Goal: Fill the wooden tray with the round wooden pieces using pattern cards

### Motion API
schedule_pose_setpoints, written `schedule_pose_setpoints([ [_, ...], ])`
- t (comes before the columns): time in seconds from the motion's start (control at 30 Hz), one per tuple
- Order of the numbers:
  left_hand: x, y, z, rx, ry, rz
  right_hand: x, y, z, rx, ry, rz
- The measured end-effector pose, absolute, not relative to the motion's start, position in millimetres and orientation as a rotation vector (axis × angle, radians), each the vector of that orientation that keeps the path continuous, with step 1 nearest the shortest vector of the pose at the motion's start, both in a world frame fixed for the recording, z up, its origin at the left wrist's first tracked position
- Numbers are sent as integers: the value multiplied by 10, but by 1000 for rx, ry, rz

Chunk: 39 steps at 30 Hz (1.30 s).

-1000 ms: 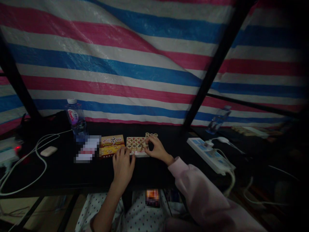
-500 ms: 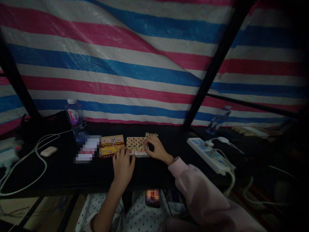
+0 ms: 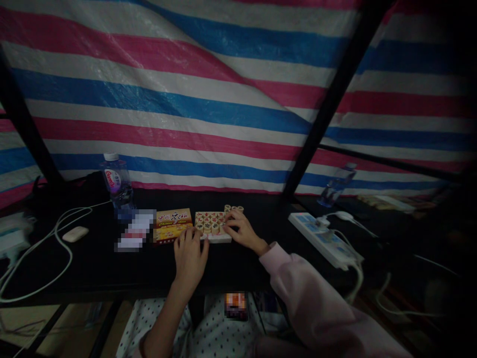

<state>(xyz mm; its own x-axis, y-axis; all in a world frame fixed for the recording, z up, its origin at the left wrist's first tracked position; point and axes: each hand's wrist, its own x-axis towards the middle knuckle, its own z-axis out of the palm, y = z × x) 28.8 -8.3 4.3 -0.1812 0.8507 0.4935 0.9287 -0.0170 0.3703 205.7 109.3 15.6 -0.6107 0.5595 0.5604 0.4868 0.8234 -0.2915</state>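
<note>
Round wooden Chinese chess pieces (image 3: 212, 219) with red and black characters stand in rows in a shallow white tray (image 3: 220, 239). My left hand (image 3: 191, 253) lies at the tray's near left corner, fingers spread, fingertips over the lower right edge of a yellow-brown Chinese chess box (image 3: 172, 222). At the tray's right end, my right hand (image 3: 244, 232) bends its fingers and thumb around the pieces in the end column; its fingers partly hide what they grip. Several loose pieces (image 3: 234, 209) stand just behind that hand.
A clear bottle (image 3: 118, 186) stands left, near a blurred-out item (image 3: 136, 229), a pale rounded case (image 3: 75, 233) and looped white cable (image 3: 71, 253). To the right lie a white power strip (image 3: 324, 241) and another bottle (image 3: 337, 186). A striped sheet (image 3: 186, 99) hangs behind.
My right hand's thumb and fingers have shifted slightly at the tray's right end. My left hand, the tray and the box have stayed in place.
</note>
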Motion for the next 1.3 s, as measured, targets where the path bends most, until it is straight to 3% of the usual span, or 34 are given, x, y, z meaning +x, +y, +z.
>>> schedule_pose_setpoints([
  [0.2, 285, -73, 41, -1928, -2116, -983, 2040, 1115, 157, -799, -2196, 246],
  [0.37, 283, -84, 54, -1952, -2121, -998, 2216, 1434, 252, -1161, -1888, 234],
  [0.53, 293, -90, 55, -1939, -2135, -1006, 2453, 1768, 276, -1433, -2095, 184],
  [0.77, 288, -75, 51, -1950, -2143, -1013, 2428, 1827, 123, -1387, -2311, 229],
  [1.3, 279, -55, 23, -1859, -2213, -1126, 2444, 1788, 280, -1521, -2292, 337],
])
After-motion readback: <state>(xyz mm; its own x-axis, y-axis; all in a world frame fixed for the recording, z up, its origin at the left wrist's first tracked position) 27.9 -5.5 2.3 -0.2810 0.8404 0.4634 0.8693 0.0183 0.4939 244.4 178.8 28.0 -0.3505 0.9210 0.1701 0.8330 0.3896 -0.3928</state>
